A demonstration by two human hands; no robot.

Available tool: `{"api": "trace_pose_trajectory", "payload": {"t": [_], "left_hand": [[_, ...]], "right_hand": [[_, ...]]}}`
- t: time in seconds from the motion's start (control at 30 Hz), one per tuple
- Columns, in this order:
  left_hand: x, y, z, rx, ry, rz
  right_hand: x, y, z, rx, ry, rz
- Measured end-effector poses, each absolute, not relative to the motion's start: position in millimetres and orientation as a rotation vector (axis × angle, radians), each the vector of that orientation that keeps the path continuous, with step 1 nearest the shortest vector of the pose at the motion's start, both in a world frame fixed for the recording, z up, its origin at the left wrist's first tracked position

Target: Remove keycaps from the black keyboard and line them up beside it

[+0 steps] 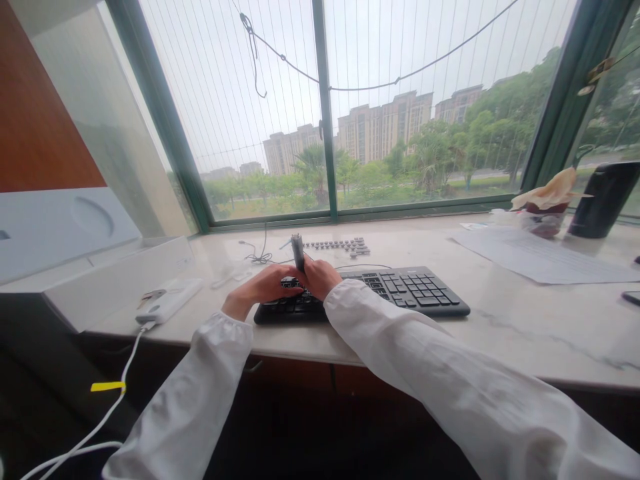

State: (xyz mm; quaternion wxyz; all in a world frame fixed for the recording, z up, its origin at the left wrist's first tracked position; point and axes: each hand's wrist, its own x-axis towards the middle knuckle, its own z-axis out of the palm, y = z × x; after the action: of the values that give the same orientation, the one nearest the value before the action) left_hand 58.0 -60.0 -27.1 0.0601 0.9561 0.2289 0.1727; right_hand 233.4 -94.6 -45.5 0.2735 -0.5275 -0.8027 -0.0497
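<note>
A black keyboard [410, 290] lies near the front edge of the counter, with bare gaps among the keys toward its left part. My right hand [320, 277] is closed around a small dark brush [297, 250], held nearly upright with its bristly end on top. Over the keyboard's left part, my left hand [267, 283] is curved, thumb and forefinger apart, with the fingertips close to the brush and the right hand. Whether the left fingertips press on the keys is hidden. Behind the keyboard, loose keycaps [343, 247] lie in rows on the counter.
A thin black cable [260, 257] coils behind my left hand. At left, a white power strip [170, 300] lies by a white box [135, 283]. Paper sheets [545, 253], a cup with a crumpled wrapper [547, 210] and a black tumbler [603, 200] are at right, beneath the window.
</note>
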Motion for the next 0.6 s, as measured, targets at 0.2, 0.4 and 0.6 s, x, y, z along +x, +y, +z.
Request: {"api": "trace_pose_trajectory", "payload": {"t": [0.2, 0.4, 0.6], "left_hand": [[62, -60, -27, 2.846, 0.523, 0.586], [61, -52, -31, 2.751, 0.569, 0.522], [60, -50, -33, 2.764, 0.559, 0.536]], "right_hand": [[233, -95, -47, -1.403, -2.158, -0.132], [233, -95, -47, -1.423, -2.149, -0.134], [232, -97, -46, -1.431, -2.129, -0.128]]}}
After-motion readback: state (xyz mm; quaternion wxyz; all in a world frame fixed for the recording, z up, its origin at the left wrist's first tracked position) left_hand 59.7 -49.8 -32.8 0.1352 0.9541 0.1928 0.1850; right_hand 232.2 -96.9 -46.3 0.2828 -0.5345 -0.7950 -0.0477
